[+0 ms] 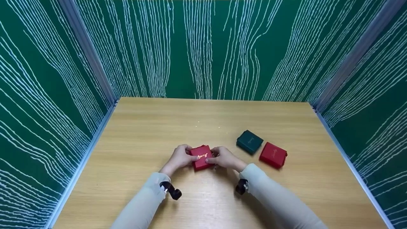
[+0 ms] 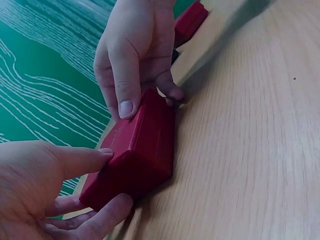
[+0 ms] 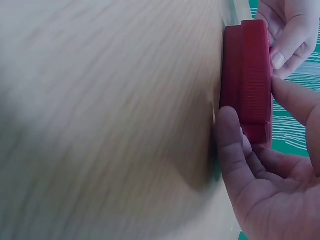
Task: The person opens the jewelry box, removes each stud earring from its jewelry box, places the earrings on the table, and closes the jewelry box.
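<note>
Between both hands is a small red gift box (image 1: pixel 201 163) with shiny gold lettering on its lid, low over the wooden table. My left hand (image 1: pixel 180 158) grips its left side, thumb on the lid and fingers at the side. From the right, my right hand (image 1: pixel 226 158) holds the opposite side, its thumb also on top. In the left wrist view the box (image 2: pixel 145 145) is tilted, with the left fingers around its near end. The right wrist view shows the side of the box (image 3: pixel 252 75), with a fingertip under its lower edge.
To the right on the table (image 1: pixel 143 127) lie a dark green box (image 1: pixel 250 142) and another red box (image 1: pixel 273 155), close together. Green walls (image 1: pixel 178 57) with white wavy lines enclose the table at the back and sides. A few tiny specks lie beyond the hands.
</note>
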Available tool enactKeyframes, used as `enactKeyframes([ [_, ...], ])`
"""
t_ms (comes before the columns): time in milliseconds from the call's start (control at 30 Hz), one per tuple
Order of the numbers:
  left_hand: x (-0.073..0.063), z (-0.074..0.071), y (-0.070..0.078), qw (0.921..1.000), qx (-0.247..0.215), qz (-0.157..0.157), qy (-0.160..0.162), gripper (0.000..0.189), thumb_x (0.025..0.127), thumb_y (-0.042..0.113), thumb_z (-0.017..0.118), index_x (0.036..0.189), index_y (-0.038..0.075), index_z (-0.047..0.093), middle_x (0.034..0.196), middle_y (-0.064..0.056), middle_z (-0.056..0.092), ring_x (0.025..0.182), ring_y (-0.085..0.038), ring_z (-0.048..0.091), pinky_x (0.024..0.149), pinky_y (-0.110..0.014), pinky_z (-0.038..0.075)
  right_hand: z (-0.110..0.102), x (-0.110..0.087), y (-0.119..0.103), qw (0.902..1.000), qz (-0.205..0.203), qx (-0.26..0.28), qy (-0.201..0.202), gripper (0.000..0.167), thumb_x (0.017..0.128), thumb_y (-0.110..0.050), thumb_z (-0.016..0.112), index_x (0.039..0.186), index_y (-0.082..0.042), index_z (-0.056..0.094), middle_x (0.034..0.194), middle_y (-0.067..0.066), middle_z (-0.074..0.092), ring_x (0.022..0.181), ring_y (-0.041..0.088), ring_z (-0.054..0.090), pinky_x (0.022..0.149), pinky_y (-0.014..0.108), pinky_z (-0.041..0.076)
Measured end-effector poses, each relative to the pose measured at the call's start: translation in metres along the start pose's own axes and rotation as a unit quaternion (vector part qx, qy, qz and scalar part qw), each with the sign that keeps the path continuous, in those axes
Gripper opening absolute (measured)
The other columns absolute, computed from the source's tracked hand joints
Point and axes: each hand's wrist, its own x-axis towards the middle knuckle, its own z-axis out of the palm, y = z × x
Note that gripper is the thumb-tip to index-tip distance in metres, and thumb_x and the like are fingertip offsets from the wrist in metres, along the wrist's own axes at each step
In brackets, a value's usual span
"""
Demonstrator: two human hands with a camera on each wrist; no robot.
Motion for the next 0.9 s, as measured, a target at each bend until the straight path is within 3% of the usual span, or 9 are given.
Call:
enactKeyframes([
  [167, 0.000, 0.002, 0.002, 0.9999, -0.009, 0.003, 0.012, 0.051, 0.085, 0.005, 0.088, 0.128, -0.009, 0.065, 0.117, -0.023, 0.074, 0.106, -0.031, 0.073, 0.092, -0.037, 0.066, 0.002, 0.000, 0.000, 0.9994, -0.006, -0.026, 0.023, 0.047, 0.098, -0.024, 0.083, 0.135, 0.002, 0.070, 0.115, 0.012, 0.074, 0.095, 0.020, 0.066, 0.082, 0.028, 0.059],
  [400, -0.001, 0.003, 0.009, 0.9967, -0.073, -0.004, 0.036, 0.057, 0.082, -0.003, 0.088, 0.133, -0.010, 0.064, 0.119, -0.025, 0.074, 0.106, -0.032, 0.075, 0.084, -0.034, 0.068, -0.001, -0.001, -0.001, 0.9989, -0.023, 0.015, 0.037, 0.038, 0.100, -0.018, 0.080, 0.129, 0.004, 0.070, 0.101, 0.012, 0.068, 0.066, 0.017, 0.064, 0.062, 0.026, 0.058],
  [500, -0.002, 0.005, 0.013, 0.9945, -0.093, -0.003, 0.048, 0.059, 0.081, -0.005, 0.087, 0.134, -0.012, 0.063, 0.120, -0.026, 0.074, 0.108, -0.035, 0.075, 0.085, -0.035, 0.069, -0.003, -0.002, -0.002, 0.9982, -0.030, 0.024, 0.047, 0.037, 0.100, -0.018, 0.080, 0.128, 0.004, 0.069, 0.099, 0.011, 0.066, 0.063, 0.017, 0.064, 0.060, 0.028, 0.059],
  [733, -0.001, 0.006, 0.023, 0.9929, -0.080, 0.003, 0.088, 0.057, 0.085, 0.003, 0.088, 0.135, -0.010, 0.066, 0.127, -0.025, 0.074, 0.115, -0.037, 0.074, 0.102, -0.042, 0.064, -0.011, -0.002, -0.005, 0.9959, -0.028, 0.039, 0.076, 0.040, 0.100, -0.020, 0.080, 0.131, 0.002, 0.069, 0.100, 0.011, 0.067, 0.073, 0.019, 0.064, 0.068, 0.033, 0.063],
  [900, -0.001, 0.006, 0.027, 0.9919, -0.095, 0.027, 0.079, 0.056, 0.089, 0.000, 0.084, 0.138, -0.012, 0.062, 0.129, -0.029, 0.073, 0.116, -0.040, 0.075, 0.098, -0.040, 0.066, -0.016, -0.002, -0.008, 0.9945, -0.028, 0.042, 0.092, 0.038, 0.100, -0.018, 0.080, 0.132, 0.001, 0.069, 0.101, 0.011, 0.068, 0.081, 0.019, 0.063, 0.070, 0.033, 0.064],
])
